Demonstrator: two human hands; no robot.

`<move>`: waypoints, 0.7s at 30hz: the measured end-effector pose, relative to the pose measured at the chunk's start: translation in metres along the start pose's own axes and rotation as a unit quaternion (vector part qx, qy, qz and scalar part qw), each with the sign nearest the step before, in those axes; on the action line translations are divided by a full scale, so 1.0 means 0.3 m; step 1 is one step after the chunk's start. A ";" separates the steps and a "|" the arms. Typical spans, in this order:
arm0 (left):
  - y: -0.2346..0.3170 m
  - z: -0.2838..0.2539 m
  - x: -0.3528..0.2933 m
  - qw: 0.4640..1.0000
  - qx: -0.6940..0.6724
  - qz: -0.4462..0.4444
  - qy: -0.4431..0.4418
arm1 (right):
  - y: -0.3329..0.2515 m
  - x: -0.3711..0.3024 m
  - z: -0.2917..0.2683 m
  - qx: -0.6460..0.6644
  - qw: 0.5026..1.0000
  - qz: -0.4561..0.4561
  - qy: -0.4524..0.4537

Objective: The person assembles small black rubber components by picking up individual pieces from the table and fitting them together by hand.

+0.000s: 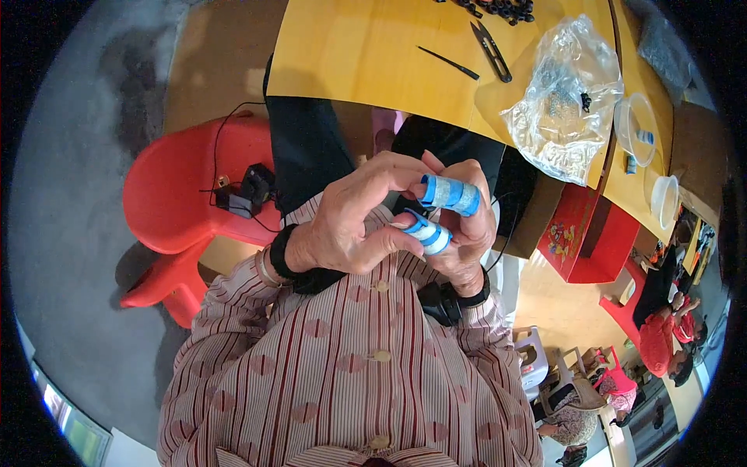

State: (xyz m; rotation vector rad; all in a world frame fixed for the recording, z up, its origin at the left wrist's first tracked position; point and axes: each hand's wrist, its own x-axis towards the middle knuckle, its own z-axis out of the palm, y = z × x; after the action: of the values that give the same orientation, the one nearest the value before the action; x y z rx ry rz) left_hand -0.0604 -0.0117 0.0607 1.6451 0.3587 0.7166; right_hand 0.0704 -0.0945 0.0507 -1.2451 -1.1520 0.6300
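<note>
My left hand (354,208) and my right hand (475,222) meet in front of my striped shirt, above my lap. Blue-and-white finger wraps cover a finger (451,194) and the thumb (428,233) of my right hand. Both hands are closed in a pinch, their fingertips close together. A dark patch shows between the fingertips; whether it is a small part or the dark cloth behind cannot be made out. The left thumb lies beside the lower wrap, and the left fingers curl over near the upper one. Dark bands circle both wrists.
On the yellow table (373,54) lie thread snips (492,52), a thin black tool (449,62), small black parts (506,9) and a clear plastic bag (564,101). A clear tub (634,124) stands at right. Red chair (179,187) at left carries black devices. People sit at lower right.
</note>
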 end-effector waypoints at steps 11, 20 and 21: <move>-0.011 0.025 -0.018 0.997 -0.060 -0.030 0.029 | -0.029 0.004 0.000 -0.052 0.999 -0.013 0.000; -0.013 0.022 -0.012 0.995 -0.074 -0.059 0.023 | -0.008 -0.005 -0.010 -0.067 0.997 -0.034 -0.002; -0.022 0.022 -0.011 0.997 -0.070 -0.033 0.017 | -0.011 -0.009 -0.009 -0.068 0.997 -0.035 -0.001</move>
State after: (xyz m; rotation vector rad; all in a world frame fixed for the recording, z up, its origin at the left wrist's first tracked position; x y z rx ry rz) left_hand -0.0578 -0.0174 0.0529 1.4844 0.3772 0.7040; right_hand 0.0714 -0.0988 0.0533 -1.3121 -1.2523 0.5071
